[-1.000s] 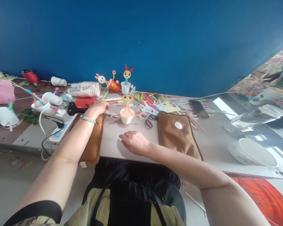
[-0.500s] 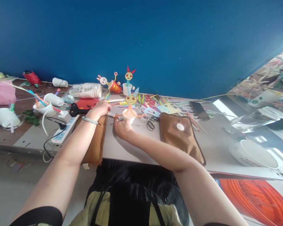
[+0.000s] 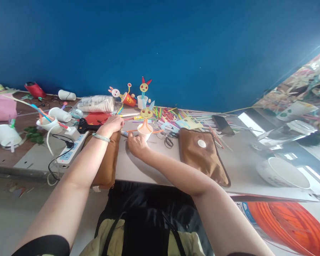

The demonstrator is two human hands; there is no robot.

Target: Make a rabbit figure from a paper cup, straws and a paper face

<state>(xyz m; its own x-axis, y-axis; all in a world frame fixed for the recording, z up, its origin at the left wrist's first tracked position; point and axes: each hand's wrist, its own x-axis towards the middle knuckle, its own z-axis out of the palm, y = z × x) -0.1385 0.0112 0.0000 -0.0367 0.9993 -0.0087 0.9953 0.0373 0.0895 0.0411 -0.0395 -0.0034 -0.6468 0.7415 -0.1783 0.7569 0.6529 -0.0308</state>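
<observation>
A white paper cup (image 3: 144,131) stands upright in front of me. From it rise orange strips that bear a round yellow smiling face (image 3: 146,113) with light blue ears, and orange arms stick out sideways. My right hand (image 3: 137,145) is closed around the cup's left side. My left hand (image 3: 114,125), a bracelet on its wrist, rests just to the left with fingers curled; whatever they hold is hidden. Beside it lie red paper (image 3: 96,118) and a black glue gun (image 3: 86,125). Behind stand a finished cup figure with red ears (image 3: 143,87) and a tilted red cup (image 3: 129,99).
Scissors (image 3: 169,141) and a brown hot water bag (image 3: 202,156) lie to the right, a phone (image 3: 223,125) behind. Many coloured strips cover the back. Left are stacked cups (image 3: 96,104) and a power strip (image 3: 70,151); a white bowl (image 3: 282,172) sits far right.
The view has shifted slightly, moving everything a little to the left. Both hands keep nearly the same place, and the right one still grips the cup.
</observation>
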